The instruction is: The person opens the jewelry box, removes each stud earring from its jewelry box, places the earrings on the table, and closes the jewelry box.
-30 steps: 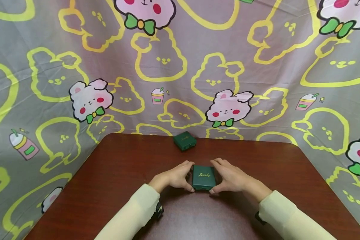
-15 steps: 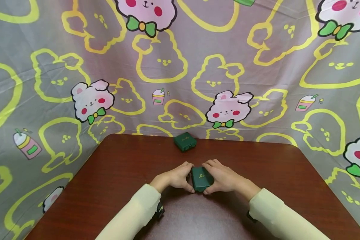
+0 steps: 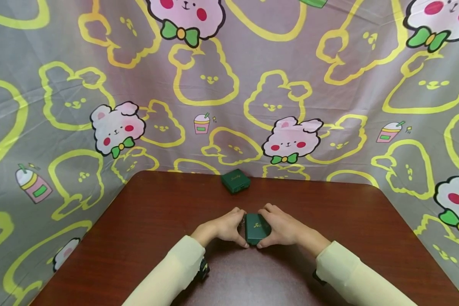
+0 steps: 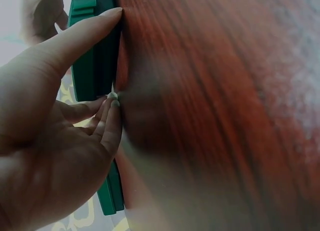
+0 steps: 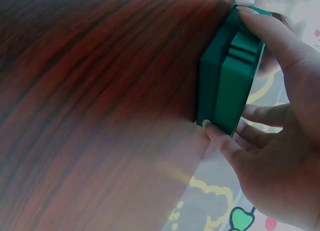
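Observation:
A dark green jewelry box (image 3: 255,229) with gold lettering lies on the table in the head view. My left hand (image 3: 227,226) holds it by the left side, thumb at the near corner and fingertips at the far corner. My right hand (image 3: 283,227) grips the right side and covers part of the lid. In the left wrist view the left thumb (image 4: 85,38) crosses the box's side (image 4: 92,81). The right wrist view has a right fingertip (image 5: 206,124) against the far lower corner of the box (image 5: 227,86).
A second green jewelry box (image 3: 235,180) sits at the table's back edge. The reddish-brown table (image 3: 168,199) meets a patterned cloth backdrop (image 3: 214,93) behind and at both sides. Cameras are strapped at the wrists.
My right hand has moved left and now covers the right part of the near box's lid. The left hand has stayed nearly still. The far box has not moved.

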`<state>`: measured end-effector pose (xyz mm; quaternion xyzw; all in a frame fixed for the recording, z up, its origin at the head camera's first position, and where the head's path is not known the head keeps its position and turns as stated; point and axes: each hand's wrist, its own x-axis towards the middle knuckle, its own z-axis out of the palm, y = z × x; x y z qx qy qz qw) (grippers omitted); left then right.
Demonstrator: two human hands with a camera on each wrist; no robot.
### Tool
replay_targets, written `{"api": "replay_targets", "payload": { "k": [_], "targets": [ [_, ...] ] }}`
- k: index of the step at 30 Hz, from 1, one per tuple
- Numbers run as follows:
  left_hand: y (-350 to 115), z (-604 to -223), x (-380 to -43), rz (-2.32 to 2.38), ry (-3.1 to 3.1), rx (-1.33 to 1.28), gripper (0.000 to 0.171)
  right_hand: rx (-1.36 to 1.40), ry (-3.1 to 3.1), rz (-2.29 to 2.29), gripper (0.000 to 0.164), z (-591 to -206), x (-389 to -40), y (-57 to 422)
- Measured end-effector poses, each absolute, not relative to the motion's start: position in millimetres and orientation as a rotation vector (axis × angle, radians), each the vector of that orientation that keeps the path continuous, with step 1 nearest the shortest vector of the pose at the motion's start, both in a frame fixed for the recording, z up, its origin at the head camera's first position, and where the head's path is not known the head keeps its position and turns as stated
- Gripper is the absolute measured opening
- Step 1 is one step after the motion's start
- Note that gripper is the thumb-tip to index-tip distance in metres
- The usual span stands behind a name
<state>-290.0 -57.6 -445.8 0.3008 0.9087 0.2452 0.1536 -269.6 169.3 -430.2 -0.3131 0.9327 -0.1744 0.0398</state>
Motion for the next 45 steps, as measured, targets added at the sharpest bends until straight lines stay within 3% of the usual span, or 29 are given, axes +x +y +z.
{"api": "replay_targets", "payload": {
  "k": [17, 45],
  "targets": [
    [-61.0, -442.5, -292.2, 0.720, 2.528, 0.849, 0.075, -0.846, 2.896, -0.574, 0.093, -434.1, -267.6, 164.7],
    [-62.6, -447.8, -294.5, 0.704, 2.514, 0.881, 0.067, -0.958, 2.855, -0.597, 0.086, -435.2, -269.4, 170.2]
  ]
}}
